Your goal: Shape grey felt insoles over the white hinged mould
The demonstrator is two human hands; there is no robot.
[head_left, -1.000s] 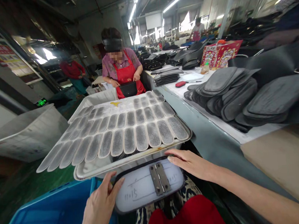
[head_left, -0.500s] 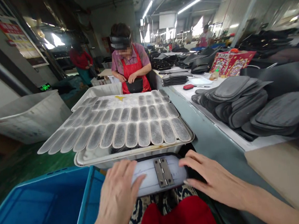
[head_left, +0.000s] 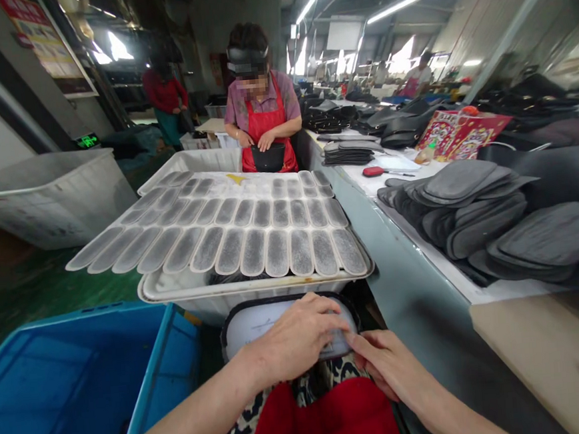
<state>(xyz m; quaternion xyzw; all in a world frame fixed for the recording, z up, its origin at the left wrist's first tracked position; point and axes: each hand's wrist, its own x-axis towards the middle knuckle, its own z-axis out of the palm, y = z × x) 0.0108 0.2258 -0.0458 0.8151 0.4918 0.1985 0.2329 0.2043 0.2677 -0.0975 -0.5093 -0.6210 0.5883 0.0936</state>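
A long white plate (head_left: 245, 322) with rounded ends and a dark rim lies above my lap, in front of the white tub. My left hand (head_left: 301, 333) reaches across its middle from the left, fingers bent and close together over the right half. That hand covers the metal hinge on the plate. At the plate's right end my right hand (head_left: 381, 357) pinches the dark rim between thumb and fingers, its fingertips beside those of my left hand. What lies under the plate is hidden.
Grey oval pieces (head_left: 276, 248) lie in rows on a board over a white tub (head_left: 255, 286). A blue crate (head_left: 170, 360) stands left. Stacks of dark pieces (head_left: 478, 195) lie on the right table. A co-worker (head_left: 265, 122) in a red apron handles a black item beyond.
My left hand has moved right, from the plate's left end onto its right half, covering the hinge. My right hand has closed from spread fingers to a pinch at the rim.
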